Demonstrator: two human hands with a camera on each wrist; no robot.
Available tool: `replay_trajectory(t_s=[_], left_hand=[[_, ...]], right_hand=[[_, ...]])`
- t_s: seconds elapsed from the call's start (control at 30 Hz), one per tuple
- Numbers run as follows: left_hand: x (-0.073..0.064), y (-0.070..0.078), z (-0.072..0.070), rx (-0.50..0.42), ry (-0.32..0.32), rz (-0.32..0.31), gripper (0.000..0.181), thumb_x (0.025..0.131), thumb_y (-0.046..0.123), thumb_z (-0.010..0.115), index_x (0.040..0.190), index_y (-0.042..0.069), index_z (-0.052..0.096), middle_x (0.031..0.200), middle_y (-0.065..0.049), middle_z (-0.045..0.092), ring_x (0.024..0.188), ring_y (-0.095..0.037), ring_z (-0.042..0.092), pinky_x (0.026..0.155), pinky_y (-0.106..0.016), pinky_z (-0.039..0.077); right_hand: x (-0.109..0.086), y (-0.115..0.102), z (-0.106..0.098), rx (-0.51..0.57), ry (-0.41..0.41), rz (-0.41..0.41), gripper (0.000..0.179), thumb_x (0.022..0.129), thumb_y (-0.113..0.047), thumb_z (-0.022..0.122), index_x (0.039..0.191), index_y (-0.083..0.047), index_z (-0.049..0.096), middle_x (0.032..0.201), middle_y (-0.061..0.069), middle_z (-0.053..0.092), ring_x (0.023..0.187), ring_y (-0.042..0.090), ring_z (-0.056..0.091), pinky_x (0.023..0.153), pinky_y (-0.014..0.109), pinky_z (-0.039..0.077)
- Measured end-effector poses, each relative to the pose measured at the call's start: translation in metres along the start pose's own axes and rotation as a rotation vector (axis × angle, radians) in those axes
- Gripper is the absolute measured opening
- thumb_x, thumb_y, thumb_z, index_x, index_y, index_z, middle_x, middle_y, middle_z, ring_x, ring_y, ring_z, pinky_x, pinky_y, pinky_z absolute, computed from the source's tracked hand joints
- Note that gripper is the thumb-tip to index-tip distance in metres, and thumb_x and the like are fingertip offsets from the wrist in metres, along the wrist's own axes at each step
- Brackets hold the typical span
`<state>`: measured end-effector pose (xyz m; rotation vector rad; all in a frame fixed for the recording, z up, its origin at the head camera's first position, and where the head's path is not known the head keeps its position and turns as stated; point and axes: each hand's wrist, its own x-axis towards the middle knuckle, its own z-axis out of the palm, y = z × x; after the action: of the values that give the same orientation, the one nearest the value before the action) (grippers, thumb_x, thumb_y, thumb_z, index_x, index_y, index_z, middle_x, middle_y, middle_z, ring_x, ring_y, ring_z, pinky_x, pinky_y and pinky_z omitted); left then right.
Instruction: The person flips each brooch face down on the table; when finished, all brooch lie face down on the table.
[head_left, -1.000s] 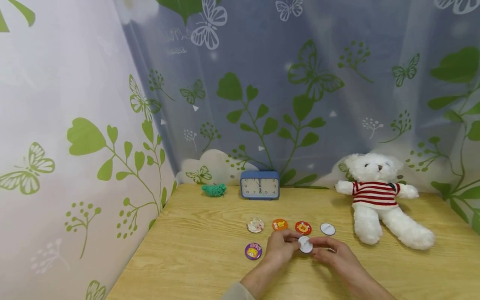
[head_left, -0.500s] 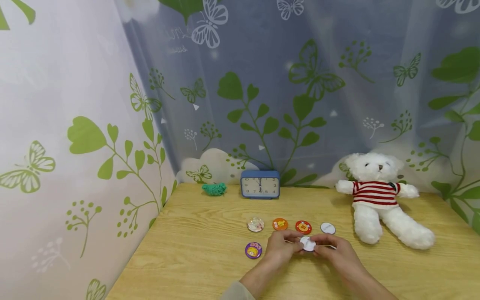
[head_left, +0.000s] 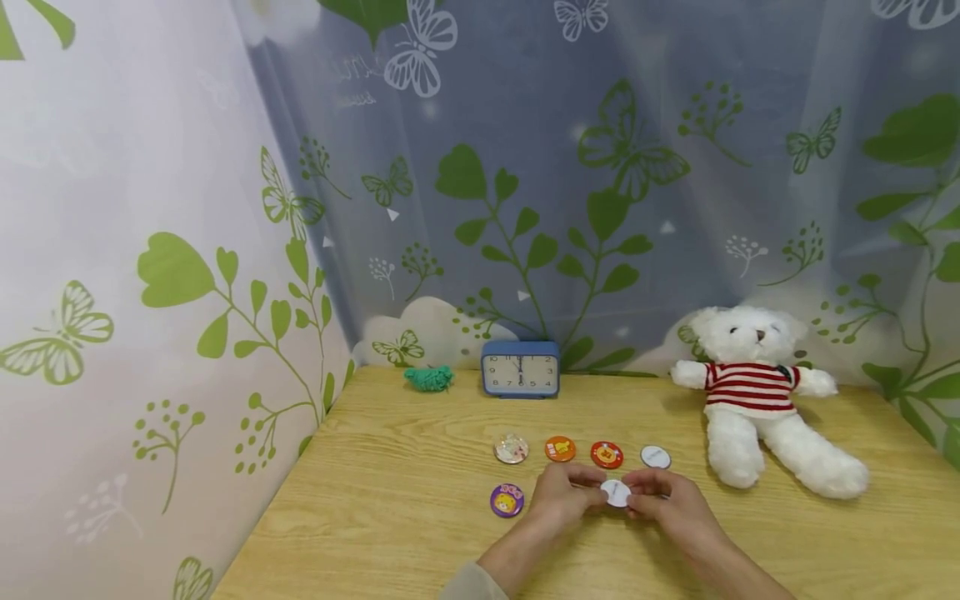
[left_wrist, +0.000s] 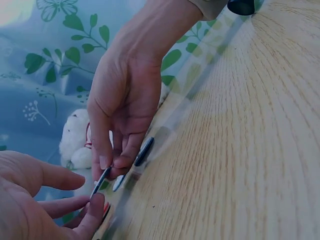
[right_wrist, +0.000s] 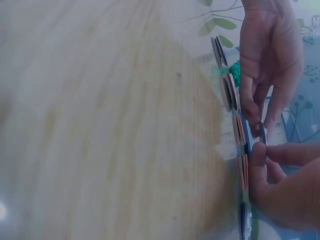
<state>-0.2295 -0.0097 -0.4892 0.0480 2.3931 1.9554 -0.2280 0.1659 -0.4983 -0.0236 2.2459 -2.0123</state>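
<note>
Both hands meet over the front of the table, each pinching one edge of a round button badge [head_left: 617, 492] whose white side faces up. My left hand [head_left: 562, 493] has the left edge between thumb and fingers, and my right hand [head_left: 667, 500] has the right edge. The left wrist view shows the badge [left_wrist: 100, 182] edge-on and tilted between the fingertips. Just beyond the hands lie a red badge [head_left: 607, 454], an orange badge [head_left: 559, 448], a pale patterned badge [head_left: 511, 449] and a white-faced badge [head_left: 656, 457]. Left of the left hand is a purple badge [head_left: 507, 501] with a yellow bear.
A blue alarm clock [head_left: 521, 369] stands at the back of the wooden table [head_left: 360, 500], beside a green knitted item [head_left: 430, 379]. At the right sits a white teddy bear [head_left: 752, 392] in a striped shirt. A patterned curtain [head_left: 517, 208] hangs behind.
The held badge has shifted slightly right and its tilt has changed. Both hands keep their pinch on it, with small finger movements. The badges lying on the table have stayed put.
</note>
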Motion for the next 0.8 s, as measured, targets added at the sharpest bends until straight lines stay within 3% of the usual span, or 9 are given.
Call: replay_trajectory(t_s=[0.13,0.37,0.5,0.8], left_hand=[[-0.0001,-0.0003,-0.0017,-0.022,-0.033,-0.021,0.014,0.084,-0.005,0.075,0.098,-0.001,0.079,0.082,-0.001,0.073,0.069,-0.01,0.067,0.067,-0.025,0.06],[-0.0004,0.0016,-0.0042,-0.13,-0.097,-0.073,0.016,0.092,0.001,0.069,0.104,-0.01,0.074,0.089,-0.01,0.074,0.076,-0.025,0.075,0.075,-0.034,0.064],[-0.0006,0.0053,-0.0045,-0.143,-0.101,-0.111,0.018,0.094,0.004,0.068,0.104,-0.01,0.073,0.092,-0.012,0.074,0.075,-0.02,0.074,0.076,-0.034,0.064],[-0.0015,0.009,-0.0059,-0.099,-0.101,-0.116,0.022,0.095,0.011,0.068,0.105,-0.007,0.074,0.092,-0.009,0.074,0.078,-0.016,0.07,0.072,-0.032,0.063]], right_hand=[[0.0011,0.0015,-0.0009,-0.016,0.013,0.016,0.032,0.091,0.011,0.065,0.122,0.019,0.06,0.098,0.013,0.066,0.082,0.014,0.065,0.074,0.028,0.062],[-0.0002,-0.0005,-0.0019,-0.037,0.025,0.033,0.032,0.093,0.011,0.064,0.124,0.02,0.061,0.102,0.014,0.07,0.084,0.014,0.069,0.076,0.029,0.063],[-0.003,-0.0033,-0.0022,-0.06,0.001,0.041,0.033,0.096,0.005,0.063,0.126,0.02,0.061,0.107,0.017,0.074,0.086,0.017,0.073,0.078,0.031,0.063],[-0.0053,-0.0065,-0.0055,-0.058,-0.046,0.057,0.037,0.1,-0.001,0.058,0.128,0.024,0.057,0.113,0.025,0.073,0.091,0.018,0.073,0.082,0.032,0.063]])
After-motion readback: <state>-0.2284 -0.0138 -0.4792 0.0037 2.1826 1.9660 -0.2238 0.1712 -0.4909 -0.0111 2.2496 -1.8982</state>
